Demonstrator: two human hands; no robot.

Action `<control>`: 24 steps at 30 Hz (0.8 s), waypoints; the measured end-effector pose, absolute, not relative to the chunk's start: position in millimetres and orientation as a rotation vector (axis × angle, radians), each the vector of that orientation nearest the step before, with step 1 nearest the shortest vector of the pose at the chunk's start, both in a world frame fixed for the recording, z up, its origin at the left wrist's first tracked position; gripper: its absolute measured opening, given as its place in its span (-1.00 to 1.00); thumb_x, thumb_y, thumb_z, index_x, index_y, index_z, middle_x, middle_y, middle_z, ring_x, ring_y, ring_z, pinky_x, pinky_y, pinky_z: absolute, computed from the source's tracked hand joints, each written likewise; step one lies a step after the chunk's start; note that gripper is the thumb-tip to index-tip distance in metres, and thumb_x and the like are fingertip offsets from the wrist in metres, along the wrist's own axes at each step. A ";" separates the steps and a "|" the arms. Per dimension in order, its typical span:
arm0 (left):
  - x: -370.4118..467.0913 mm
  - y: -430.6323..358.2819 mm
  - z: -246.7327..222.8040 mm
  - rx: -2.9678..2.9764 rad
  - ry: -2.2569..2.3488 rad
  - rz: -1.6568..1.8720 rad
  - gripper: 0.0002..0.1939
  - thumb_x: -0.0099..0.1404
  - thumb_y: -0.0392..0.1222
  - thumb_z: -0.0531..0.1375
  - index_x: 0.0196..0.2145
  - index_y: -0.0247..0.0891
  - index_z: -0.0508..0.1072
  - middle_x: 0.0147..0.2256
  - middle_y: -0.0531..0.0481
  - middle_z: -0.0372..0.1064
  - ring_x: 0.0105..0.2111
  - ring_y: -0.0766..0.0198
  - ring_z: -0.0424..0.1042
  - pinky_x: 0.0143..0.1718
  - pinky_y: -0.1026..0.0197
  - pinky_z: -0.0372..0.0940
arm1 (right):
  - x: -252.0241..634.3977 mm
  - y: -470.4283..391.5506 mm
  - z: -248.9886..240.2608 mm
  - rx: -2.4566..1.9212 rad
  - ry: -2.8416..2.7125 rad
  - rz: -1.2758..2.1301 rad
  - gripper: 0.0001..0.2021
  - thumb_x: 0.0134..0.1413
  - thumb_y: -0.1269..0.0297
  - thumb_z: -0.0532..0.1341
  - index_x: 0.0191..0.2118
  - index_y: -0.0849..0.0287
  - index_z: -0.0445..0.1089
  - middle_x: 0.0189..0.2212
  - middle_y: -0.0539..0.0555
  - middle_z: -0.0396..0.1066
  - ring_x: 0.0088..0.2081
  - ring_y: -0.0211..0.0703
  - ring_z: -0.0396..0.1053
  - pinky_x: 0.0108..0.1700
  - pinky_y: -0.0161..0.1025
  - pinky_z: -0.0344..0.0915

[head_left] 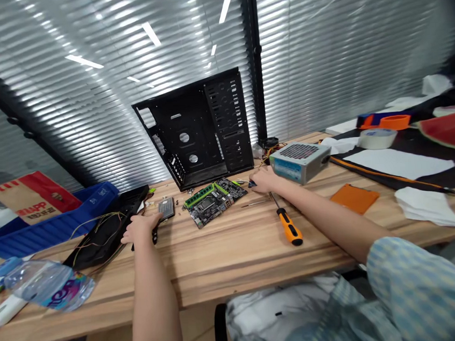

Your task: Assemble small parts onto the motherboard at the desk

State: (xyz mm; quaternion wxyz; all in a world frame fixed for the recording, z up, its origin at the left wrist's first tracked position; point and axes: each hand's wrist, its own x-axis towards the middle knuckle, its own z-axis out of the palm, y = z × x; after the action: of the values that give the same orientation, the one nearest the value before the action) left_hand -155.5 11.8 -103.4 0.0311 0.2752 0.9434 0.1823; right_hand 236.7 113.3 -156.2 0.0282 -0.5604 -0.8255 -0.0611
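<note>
My left hand rests over black parts on the left of the wooden table, its fingers spread, beside a small grey drive. Further right, my right hand reaches between the motherboard and the power supply; its fingers are closed around a small dark blue item too small to name. An orange screwdriver lies below that hand, with a thin metal tool to its left. Behind the motherboard, the black computer case stands upright.
On the left are a blue bin, a paper bag, black panels with wires and a lying water bottle. To the right lie an orange bracket, tissues, tape rolls and a black bag. Blinds hang behind.
</note>
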 end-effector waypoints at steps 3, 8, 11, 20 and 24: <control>-159.6 6.3 -100.2 0.791 2.874 0.493 0.08 -0.30 0.29 0.29 0.11 -0.38 0.20 0.11 -0.63 0.19 0.12 -0.48 0.17 -0.05 -0.31 0.09 | 238.6 111.9 -159.8 -1.735 -2.532 -0.232 -0.59 0.09 0.10 0.18 -0.02 0.25 0.42 -0.02 0.36 0.41 0.10 0.31 0.19 0.05 0.12 0.02; -164.1 5.5 -99.7 0.798 2.866 0.413 0.06 -0.27 0.26 0.27 0.13 -0.40 0.17 0.11 -0.66 0.18 0.11 -0.49 0.17 -0.05 -0.36 0.08 | 237.9 111.7 -162.9 -1.758 -2.521 -0.247 -0.59 0.12 0.08 0.15 -0.02 0.25 0.41 -0.04 0.35 0.42 0.09 0.27 0.22 0.06 0.11 0.00; -164.1 6.5 -101.1 0.805 2.864 0.382 -0.05 -0.23 0.20 0.26 0.09 -0.35 0.21 0.09 -0.64 0.20 0.11 -0.48 0.19 -0.03 -0.39 0.04 | 236.6 111.8 -163.6 -1.768 -2.514 -0.260 -0.58 0.14 0.07 0.14 0.00 0.26 0.40 -0.03 0.35 0.42 0.09 0.28 0.21 0.06 0.12 -0.01; -121.5 -5.6 -70.8 1.090 2.924 0.702 -0.14 -0.06 0.18 0.25 0.12 -0.36 0.25 0.17 -0.57 0.11 0.16 -0.49 0.10 0.02 -0.43 0.01 | 232.1 107.6 -161.9 -1.778 -2.520 -0.257 -0.55 0.17 0.10 0.11 0.04 0.33 0.37 -0.01 0.44 0.39 0.12 0.32 0.19 0.07 0.18 -0.02; -72.1 -43.4 -47.8 1.888 2.044 1.647 -0.36 0.06 0.09 0.28 0.07 -0.18 0.33 0.03 -0.20 0.37 0.01 -0.09 0.38 0.03 -0.15 0.25 | 229.5 109.3 -163.4 -1.761 -2.516 -0.273 -0.56 0.18 0.11 0.09 0.03 0.33 0.38 -0.02 0.43 0.40 0.12 0.32 0.20 0.08 0.20 -0.04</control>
State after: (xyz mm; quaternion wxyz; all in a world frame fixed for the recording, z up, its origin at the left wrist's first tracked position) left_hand -72.1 -43.4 -47.8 -0.0456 0.5833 0.6315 0.5088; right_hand 229.5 109.3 -163.4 0.0291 -0.5710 -0.8156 -0.0884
